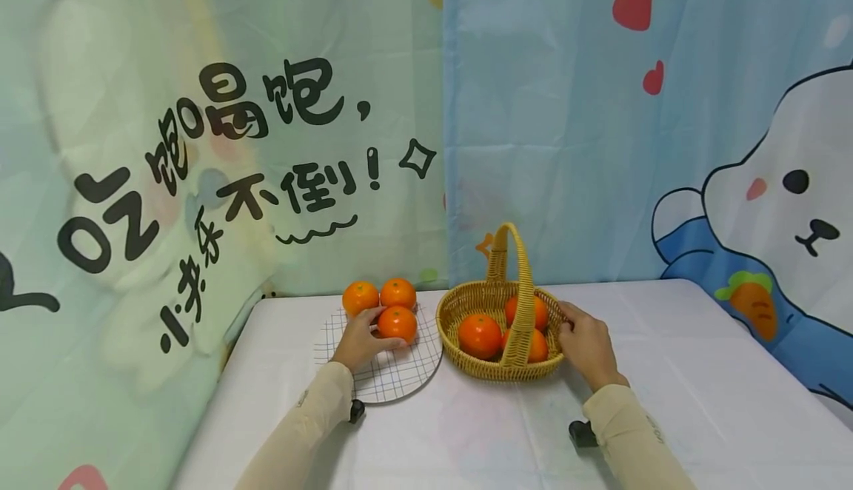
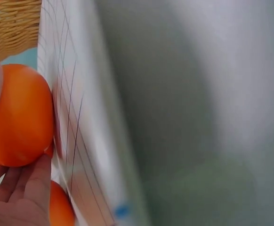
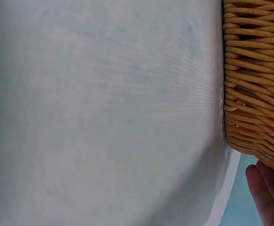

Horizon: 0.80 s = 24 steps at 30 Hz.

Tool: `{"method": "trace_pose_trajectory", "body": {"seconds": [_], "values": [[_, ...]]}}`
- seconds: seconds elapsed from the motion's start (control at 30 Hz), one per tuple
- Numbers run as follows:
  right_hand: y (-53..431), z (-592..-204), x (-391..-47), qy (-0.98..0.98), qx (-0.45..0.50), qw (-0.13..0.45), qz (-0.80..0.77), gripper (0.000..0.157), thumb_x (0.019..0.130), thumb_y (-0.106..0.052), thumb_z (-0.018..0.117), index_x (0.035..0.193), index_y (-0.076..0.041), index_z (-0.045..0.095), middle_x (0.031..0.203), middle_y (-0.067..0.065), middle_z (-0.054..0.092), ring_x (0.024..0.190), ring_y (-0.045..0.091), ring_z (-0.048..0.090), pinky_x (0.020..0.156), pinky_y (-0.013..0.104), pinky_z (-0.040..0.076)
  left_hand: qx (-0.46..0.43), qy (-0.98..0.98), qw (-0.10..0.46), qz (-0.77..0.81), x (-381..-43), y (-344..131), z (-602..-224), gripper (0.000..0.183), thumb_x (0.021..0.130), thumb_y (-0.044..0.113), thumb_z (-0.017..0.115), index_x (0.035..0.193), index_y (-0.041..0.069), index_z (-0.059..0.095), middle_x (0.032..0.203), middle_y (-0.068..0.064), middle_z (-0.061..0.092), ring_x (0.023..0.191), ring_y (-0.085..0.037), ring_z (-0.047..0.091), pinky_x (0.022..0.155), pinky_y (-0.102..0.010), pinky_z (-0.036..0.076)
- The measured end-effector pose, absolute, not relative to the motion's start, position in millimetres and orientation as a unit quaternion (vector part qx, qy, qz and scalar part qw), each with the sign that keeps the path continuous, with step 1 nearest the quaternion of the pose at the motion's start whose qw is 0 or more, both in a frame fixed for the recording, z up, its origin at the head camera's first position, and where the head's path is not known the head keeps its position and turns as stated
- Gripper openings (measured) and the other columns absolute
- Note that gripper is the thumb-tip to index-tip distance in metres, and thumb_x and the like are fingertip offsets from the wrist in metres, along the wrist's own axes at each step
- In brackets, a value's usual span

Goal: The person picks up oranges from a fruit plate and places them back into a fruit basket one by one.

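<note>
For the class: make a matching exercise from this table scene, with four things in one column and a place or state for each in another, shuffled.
1. left hand
2. right hand
3. basket
4. plate

a. wicker, holds three oranges
b. gridded, under three oranges
c. grips the nearest orange on the plate
d. rests against the basket's rim

Pairs: 1-c, 2-d, 3-a, 4-b

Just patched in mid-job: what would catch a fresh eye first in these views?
The oranges: three sit on the grid plate at the table's left, and the left hand grips the nearest orange. Right of the plate, a wicker basket with a tall handle holds three more, and the right hand rests against its right rim. Behind hangs a bright cartoon curtain.
</note>
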State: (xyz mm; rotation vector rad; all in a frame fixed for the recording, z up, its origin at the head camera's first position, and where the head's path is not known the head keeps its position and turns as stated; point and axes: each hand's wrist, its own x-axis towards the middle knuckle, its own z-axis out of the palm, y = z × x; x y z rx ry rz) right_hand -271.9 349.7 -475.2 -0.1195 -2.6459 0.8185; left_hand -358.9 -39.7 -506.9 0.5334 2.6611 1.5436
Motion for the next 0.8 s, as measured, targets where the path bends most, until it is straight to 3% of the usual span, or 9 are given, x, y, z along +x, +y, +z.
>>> {"method": "trace_pose_trajectory", "body": {"seconds": [0.17, 0.8], "values": [[349.6, -476.1, -272.7, -0.939, -0.045, 0.179, 0.289, 0.045, 0.095, -0.001, 0.043, 0.139, 0.007, 0.047, 0.139, 0.026, 0.049, 0.122, 0.046, 0.050, 0.095, 0.057, 0.045, 0.172, 0.854, 0.007, 0.492, -358.5, -42.1, -504.2, 0.084, 0.071, 0.036, 0.087, 0.137, -0.003, 0.050, 0.136, -0.016, 0.053, 0.117, -0.030, 0.057, 0.098, -0.043, 0.048], [350.9, -477.5, -274.3, -0.939, -0.044, 0.184, 0.287, 0.045, 0.094, -0.001, 0.044, 0.138, 0.008, 0.048, 0.137, 0.027, 0.049, 0.123, 0.048, 0.048, 0.099, 0.059, 0.041, 0.178, 0.857, -0.016, 0.483, -362.5, -32.1, -473.6, 0.086, 0.074, 0.033, 0.086, 0.141, -0.004, 0.046, 0.137, -0.019, 0.053, 0.118, -0.031, 0.057, 0.099, -0.042, 0.047]]}}
